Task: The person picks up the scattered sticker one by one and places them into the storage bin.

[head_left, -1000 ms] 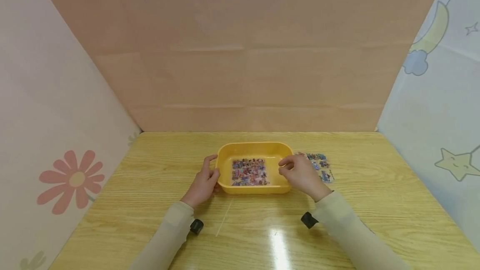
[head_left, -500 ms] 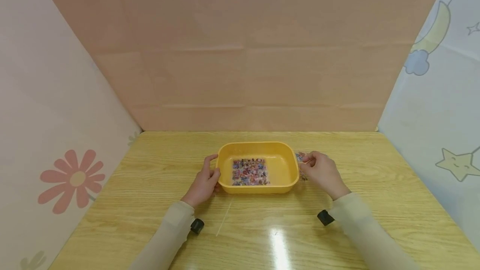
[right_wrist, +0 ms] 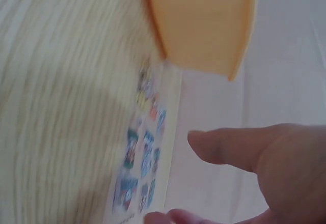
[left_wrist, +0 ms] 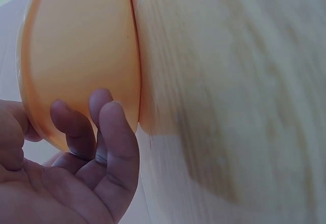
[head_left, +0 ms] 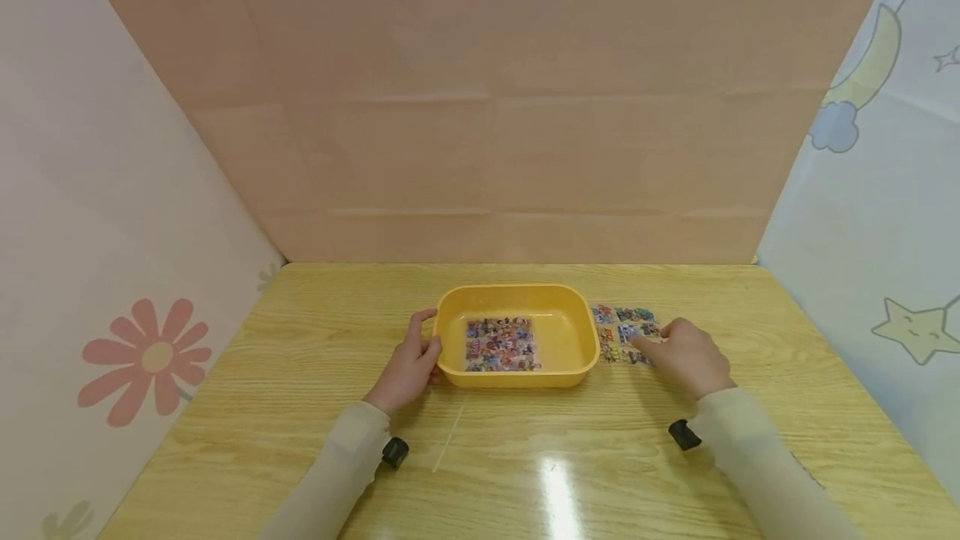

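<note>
A yellow plastic tub (head_left: 564,344) stands on the table with a sheet or packet of small colourful cartoon pictures (head_left: 501,345) lying in its left half. My left hand (head_left: 405,373) holds the tub's left end; in the left wrist view the thumb goes behind the rim while curled fingers (left_wrist: 118,137) lie against the outer wall. Right of the tub lies a clear sticker sheet (head_left: 606,333) with separate little figures in rows. Over this sheet's right side is my right hand (head_left: 692,357), which hides part of it. The right wrist view shows its thumb (right_wrist: 219,143) and fingers apart, nothing between them.
The wood-grain table (head_left: 330,307) ends at a tan backdrop (head_left: 487,148), with patterned side panels (head_left: 900,232) left and right. A thin pale strip (head_left: 448,438) lies on the table in front of the tub.
My right hand has moved right, from over the tub's right rim to the sticker sheet's right side, uncovering the sheet's left part. My left hand stays at the tub.
</note>
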`<state>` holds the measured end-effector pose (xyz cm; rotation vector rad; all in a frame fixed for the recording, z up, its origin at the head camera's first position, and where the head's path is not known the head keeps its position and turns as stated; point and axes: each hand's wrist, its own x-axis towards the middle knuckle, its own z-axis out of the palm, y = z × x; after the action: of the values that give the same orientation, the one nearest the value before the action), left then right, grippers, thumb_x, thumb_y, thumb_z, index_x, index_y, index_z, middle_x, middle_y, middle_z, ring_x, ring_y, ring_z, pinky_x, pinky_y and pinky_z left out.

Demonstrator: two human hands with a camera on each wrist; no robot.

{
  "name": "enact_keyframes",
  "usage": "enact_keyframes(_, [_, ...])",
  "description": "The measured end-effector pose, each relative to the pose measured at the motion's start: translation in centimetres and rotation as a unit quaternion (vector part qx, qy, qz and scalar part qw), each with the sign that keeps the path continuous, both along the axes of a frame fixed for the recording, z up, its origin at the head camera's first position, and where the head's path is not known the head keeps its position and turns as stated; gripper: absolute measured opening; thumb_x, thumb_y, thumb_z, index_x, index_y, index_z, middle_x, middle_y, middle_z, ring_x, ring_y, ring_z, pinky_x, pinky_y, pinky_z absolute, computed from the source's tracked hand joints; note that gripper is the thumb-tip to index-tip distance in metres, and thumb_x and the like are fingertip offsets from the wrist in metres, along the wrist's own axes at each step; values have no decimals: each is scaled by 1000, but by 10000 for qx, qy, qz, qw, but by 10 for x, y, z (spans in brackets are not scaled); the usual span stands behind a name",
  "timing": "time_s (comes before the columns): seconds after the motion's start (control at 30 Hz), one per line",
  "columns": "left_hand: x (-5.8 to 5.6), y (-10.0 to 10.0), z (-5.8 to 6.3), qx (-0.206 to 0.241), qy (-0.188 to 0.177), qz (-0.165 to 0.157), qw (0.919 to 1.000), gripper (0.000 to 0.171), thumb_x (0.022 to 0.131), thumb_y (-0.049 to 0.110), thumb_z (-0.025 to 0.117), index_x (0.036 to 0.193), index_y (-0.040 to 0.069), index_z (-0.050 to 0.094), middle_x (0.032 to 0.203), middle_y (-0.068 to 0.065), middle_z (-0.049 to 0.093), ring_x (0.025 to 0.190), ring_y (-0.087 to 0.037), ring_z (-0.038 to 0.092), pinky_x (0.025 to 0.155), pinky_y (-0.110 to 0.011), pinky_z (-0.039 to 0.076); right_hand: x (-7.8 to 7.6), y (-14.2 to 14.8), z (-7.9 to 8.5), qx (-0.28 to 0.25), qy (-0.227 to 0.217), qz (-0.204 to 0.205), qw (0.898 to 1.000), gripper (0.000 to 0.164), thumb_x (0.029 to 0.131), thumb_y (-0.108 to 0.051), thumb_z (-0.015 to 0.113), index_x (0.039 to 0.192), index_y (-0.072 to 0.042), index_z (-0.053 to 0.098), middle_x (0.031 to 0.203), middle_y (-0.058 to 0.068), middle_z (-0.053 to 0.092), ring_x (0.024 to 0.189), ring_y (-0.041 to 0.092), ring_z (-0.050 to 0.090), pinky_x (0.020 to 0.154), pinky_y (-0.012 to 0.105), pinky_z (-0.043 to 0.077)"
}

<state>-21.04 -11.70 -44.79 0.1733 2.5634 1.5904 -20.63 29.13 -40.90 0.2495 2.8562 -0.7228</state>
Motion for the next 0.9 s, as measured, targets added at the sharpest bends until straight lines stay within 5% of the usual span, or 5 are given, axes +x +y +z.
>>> enact_keyframes(0.3, [0,0,1,-31,-13,-4,10000,48,108,19,40,153,20,24,73,-9,58,59,-22,55,52,-34,49,1,4,-6,183,-233,-257,9992,51,90,-54,62,76,-7,51,68,6,44,59,21,44,56,37,35])
enact_keyframes(0.9, [0,-1,-1,-28,-29,-28,10000,48,109,20,41,154,21,24,74,-9,59,59,-22,55,51,-35,50,-9,-1,-10,506,-225,-618,9965,44,86,-44,74,74,-7,54,66,7,48,61,23,46,60,39,38])
